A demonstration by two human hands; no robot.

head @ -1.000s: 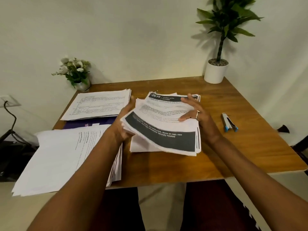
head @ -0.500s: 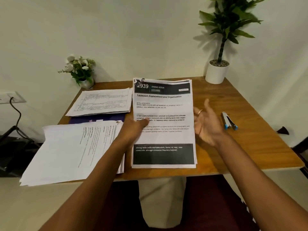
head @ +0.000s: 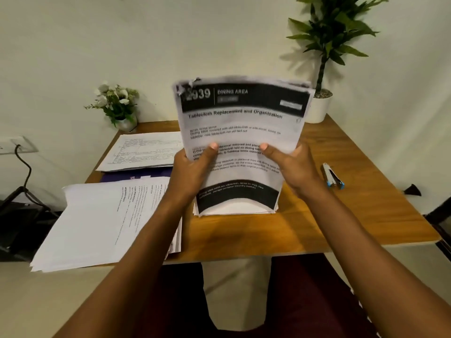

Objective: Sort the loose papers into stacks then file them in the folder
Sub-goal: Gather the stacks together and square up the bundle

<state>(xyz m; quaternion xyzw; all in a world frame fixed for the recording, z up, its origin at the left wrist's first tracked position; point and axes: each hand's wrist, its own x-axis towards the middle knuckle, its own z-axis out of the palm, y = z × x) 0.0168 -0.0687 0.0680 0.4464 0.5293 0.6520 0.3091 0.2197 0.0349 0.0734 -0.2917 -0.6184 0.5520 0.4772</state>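
A stack of printed sheets with black header and footer bands (head: 241, 123) stands upright on its lower edge on the wooden table (head: 346, 215). My left hand (head: 192, 169) grips its left side with the thumb on the front page. My right hand (head: 290, 167) grips the right side the same way. A second paper stack (head: 144, 152) lies at the back left, partly on a dark purple folder (head: 127, 178). A third white stack (head: 102, 223) overhangs the table's front left edge.
A blue and white stapler (head: 333, 176) lies to the right of my hands. A small flower pot (head: 119, 106) stands at the back left corner and a tall potted plant (head: 322, 103) at the back right. A wall socket with a black cable (head: 22, 157) is at the left.
The black-banded stack lay flat on the table half a second ago; now both hands hold it upright on its lower edge. My right hand moved from beside the stack onto it.
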